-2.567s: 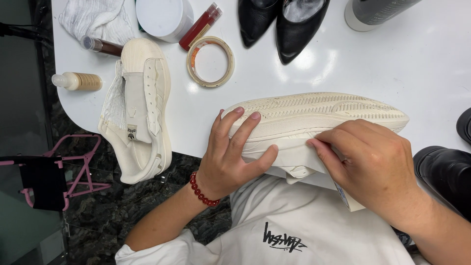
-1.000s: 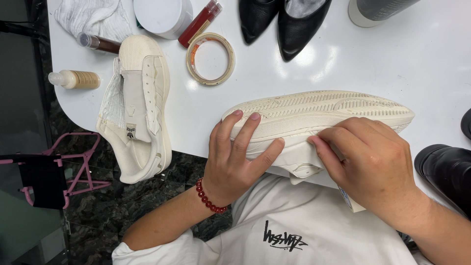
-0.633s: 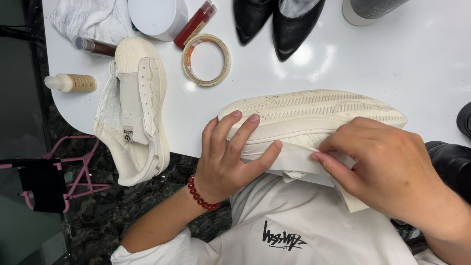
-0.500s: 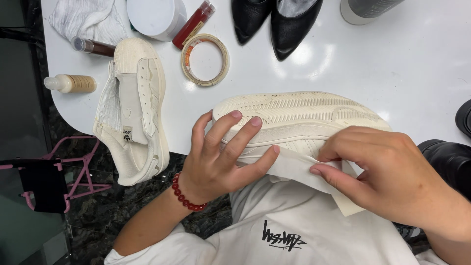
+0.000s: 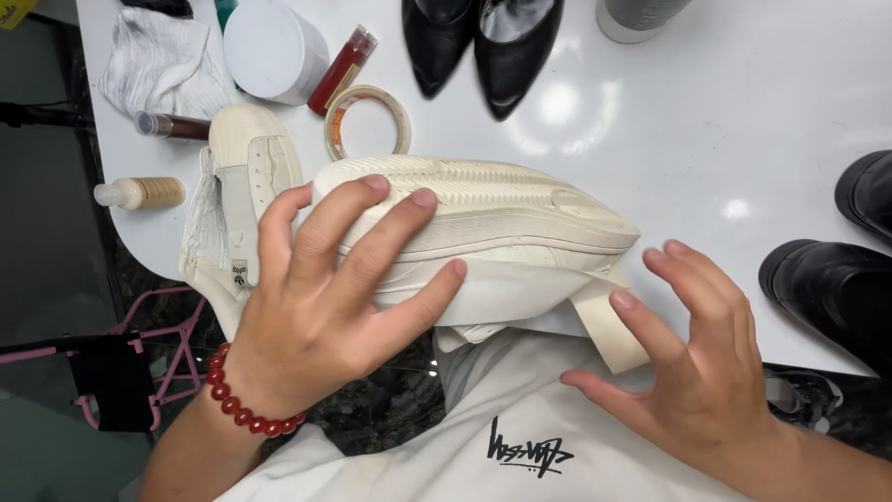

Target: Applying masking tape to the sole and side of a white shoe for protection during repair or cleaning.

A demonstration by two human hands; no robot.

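Left hand (image 5: pixel 316 316) fingers splayed, pressing cream sneaker (image 5: pixel 502 223); right hand (image 5: pixel 706 372) fingers spread, touching tape strip (image 5: pixel 609 321).

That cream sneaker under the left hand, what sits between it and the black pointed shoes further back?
Only bare white table separates the cream sneaker from the black pointed shoes in the head view; the tape roll lies leftward.
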